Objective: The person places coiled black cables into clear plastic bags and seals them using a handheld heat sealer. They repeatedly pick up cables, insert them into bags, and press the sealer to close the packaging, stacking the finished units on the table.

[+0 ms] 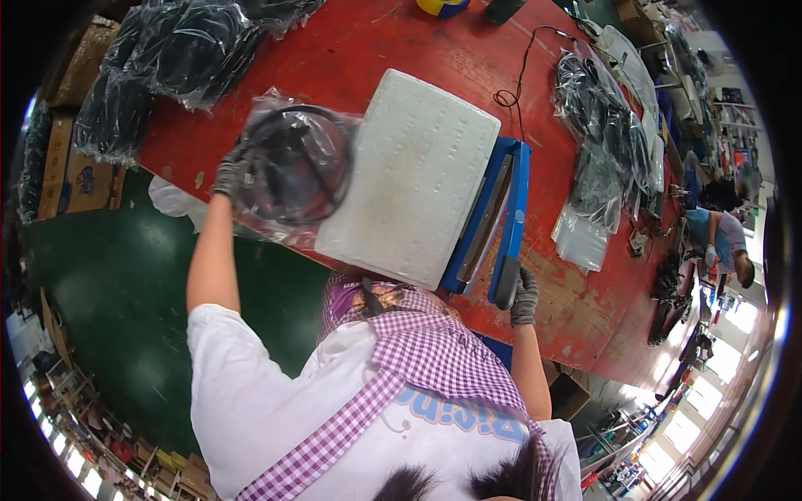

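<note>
My left hand (230,170), in a grey glove, grips the edge of a clear plastic bag (251,219). Inside the bag lies a coiled black cable (345,167), its right side resting by the white foam block (409,167). Against the right side of that block stands a blue heat sealer (520,196), its arm raised from the base. My right hand (525,299), also gloved, is closed at the black end of the sealer's arm; its fingertips are partly hidden.
Bagged black coils (188,54) are heaped at the table's far left. More bagged cables (597,125) and flat clear bags (582,238) lie on the right of the red table (551,313). A thin black cord (520,83) runs behind the sealer. Another person (727,234) works at far right.
</note>
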### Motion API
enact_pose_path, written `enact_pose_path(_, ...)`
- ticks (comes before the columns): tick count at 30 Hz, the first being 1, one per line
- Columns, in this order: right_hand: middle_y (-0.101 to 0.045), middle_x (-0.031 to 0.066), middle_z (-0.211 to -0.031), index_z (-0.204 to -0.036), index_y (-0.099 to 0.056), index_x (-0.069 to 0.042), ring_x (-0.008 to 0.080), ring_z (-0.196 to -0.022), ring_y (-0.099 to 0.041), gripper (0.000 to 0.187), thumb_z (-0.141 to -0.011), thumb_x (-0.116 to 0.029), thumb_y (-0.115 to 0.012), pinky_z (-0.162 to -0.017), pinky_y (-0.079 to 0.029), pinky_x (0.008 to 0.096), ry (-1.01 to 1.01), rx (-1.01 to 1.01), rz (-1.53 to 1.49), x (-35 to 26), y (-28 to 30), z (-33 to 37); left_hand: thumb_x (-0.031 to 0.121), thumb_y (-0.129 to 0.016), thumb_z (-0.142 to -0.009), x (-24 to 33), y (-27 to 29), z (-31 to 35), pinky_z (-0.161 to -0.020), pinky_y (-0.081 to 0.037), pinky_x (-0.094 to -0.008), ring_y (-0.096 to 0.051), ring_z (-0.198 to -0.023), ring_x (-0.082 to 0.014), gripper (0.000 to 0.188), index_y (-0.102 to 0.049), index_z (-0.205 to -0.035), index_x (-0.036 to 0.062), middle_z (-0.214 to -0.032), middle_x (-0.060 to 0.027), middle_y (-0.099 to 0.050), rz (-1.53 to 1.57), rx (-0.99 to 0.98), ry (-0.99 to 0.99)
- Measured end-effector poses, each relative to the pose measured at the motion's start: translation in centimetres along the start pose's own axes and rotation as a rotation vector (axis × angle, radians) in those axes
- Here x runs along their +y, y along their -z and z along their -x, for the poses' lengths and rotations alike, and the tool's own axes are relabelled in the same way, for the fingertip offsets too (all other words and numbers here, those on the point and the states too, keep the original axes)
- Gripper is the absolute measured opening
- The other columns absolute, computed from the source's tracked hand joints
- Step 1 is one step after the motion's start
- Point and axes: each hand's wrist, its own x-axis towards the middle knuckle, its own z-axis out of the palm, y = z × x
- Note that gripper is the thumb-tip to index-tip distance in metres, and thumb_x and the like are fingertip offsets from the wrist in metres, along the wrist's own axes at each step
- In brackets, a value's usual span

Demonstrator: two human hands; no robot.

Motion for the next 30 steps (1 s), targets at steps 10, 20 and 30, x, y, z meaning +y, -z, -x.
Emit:
enact_pose_path(10,-0.057,0.0092,-0.089,-0.101,-0.053,0.000,0.0177,-0.081,-0.055,0.029,-0.081,-0.020,-0.054,-0.071,-0.047,0.0305,-0.291,-0.095,-0.084,-1.9,0.7,-3.3,0.030,-0.045,-0.078,-1.8,0.6,-4.6,-0.087,-0.038,-0.0404,-0.044,-0.105,-0.0338,0.043,-0.044,-0.118,0.0110,-0.117,-0.0195,-0.043,-1.157,0.613,-0.146)
enact_pose_path(20,-0.050,0.0159,-0.105,-0.115,-0.039,-0.001,0.0264,-0.086,-0.054,0.048,-0.081,-0.033,-0.051,-0.072,-0.050,0.0363,-0.511,0.060,-0.824,-7.2,0.8,-24.2,0.048,-0.045,-0.075,11.7,-30.8,14.2,-0.098,-0.006,-0.0567,-0.009,-0.127,-0.0306,0.063,-0.032,-0.126,0.0135,-0.135,-0.0108,-0.021,-1.024,-0.468,-0.815)
enact_pose_path(30,-0.049,0.0131,-0.097,-0.100,-0.046,-0.007,0.0287,-0.085,-0.053,0.043,-0.076,-0.042,-0.055,-0.065,-0.049,0.0390,-0.436,0.133,-1.415,-10.7,-5.2,-50.8,0.044,-0.052,-0.072,10.6,-32.1,14.3,-0.099,-0.011,-0.0545,-0.020,-0.124,-0.0290,0.056,-0.041,-0.118,0.0137,-0.131,-0.0098,-0.029,-0.927,-0.315,-0.897)
